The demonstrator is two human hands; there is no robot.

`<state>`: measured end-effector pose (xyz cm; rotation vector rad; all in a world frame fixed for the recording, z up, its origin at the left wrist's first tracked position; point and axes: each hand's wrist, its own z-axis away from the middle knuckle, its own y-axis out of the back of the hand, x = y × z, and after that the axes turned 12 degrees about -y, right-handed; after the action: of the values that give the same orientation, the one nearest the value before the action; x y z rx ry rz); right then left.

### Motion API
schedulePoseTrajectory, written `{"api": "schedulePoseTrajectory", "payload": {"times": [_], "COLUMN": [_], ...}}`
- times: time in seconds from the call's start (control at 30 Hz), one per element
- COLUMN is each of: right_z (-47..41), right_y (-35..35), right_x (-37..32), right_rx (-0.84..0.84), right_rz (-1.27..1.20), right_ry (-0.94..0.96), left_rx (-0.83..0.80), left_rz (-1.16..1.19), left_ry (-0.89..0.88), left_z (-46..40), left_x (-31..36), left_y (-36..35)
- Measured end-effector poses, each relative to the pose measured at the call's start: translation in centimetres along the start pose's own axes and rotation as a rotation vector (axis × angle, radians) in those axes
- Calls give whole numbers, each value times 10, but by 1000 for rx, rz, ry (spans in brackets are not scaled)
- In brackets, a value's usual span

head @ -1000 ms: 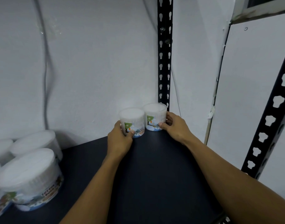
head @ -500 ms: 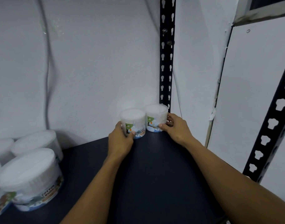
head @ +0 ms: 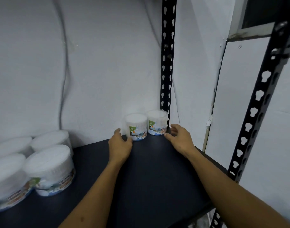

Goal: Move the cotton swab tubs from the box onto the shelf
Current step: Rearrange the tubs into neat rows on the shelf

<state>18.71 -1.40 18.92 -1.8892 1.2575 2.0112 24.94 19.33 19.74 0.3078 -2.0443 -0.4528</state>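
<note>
Head view shows two small tubs [head: 135, 126] [head: 157, 122] standing in the far right corner of the shelf [head: 157, 170], my left hand [head: 119, 145] and right hand [head: 179, 139] spread loosely beside them, larger tubs [head: 50, 168] at near left, the box unseen.

Two small cotton swab tubs stand upright at the back right corner of the dark shelf [head: 157, 170], side by side and touching or nearly so. The left tub [head: 136, 126] sits slightly nearer than the right tub [head: 157, 122], which stands against the black perforated upright [head: 167, 63]. The left hand [head: 119, 145] is spread beside the left tub, fingers loose around its left side. The right hand [head: 179, 139] is spread beside the right tub, thumb near its base. Four larger tubs [head: 50, 168] cluster at the shelf's left edge.
</note>
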Motion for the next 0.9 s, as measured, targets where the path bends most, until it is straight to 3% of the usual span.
{"api": "schedulePoseTrajectory", "payload": {"times": [0.37,0.6,0.7,0.9], "right_z": [105,183,211,233], "right_y": [11,-1,-17,-75], "right_x": [-12,-32,-44,-81], "right_rx": [-108,-136,-153,-395], "right_rz": [513,560,551,434], "right_ry": [117,212,261,294], "left_rx": [-320,-399,-287,201], "left_rz": [-282,-319,-323,-280], "left_ry": [-154,-244,-217,96], "left_z": [85,150,172,186], "left_x": [10,10,1,-26], "left_y": [60,120,149,218]}}
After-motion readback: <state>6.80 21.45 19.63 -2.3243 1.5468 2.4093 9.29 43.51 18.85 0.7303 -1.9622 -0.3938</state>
